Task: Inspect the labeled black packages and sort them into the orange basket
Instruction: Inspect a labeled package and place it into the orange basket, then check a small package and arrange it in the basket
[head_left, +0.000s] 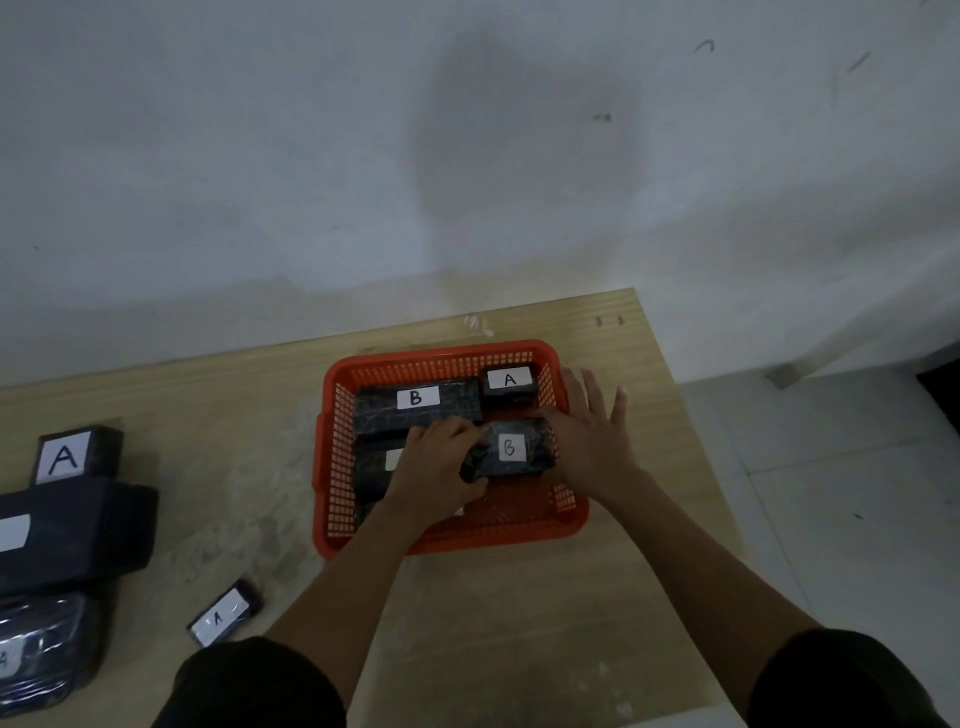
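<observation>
The black package marked B (511, 449) sat inside the orange basket (332, 467) at the frame's center, its left end gripped by the left hand (434, 470). The right hand (592, 431) pressed its other end with fingers spread wide over the basket's right rim. Farther back lay a long B package (418, 405) and a small A package (509, 387). At lower left, more packages (78, 535) waited on the wooden table (519, 623).

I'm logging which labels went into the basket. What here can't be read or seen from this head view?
- Package under the left hand: its label is mostly covered by the hand.
- Large package at the left edge: label cut off by the frame.
- Shiny package, bottom left: label cut off and blurred.
- Orange basket floor: largely hidden by packages and hands.
</observation>
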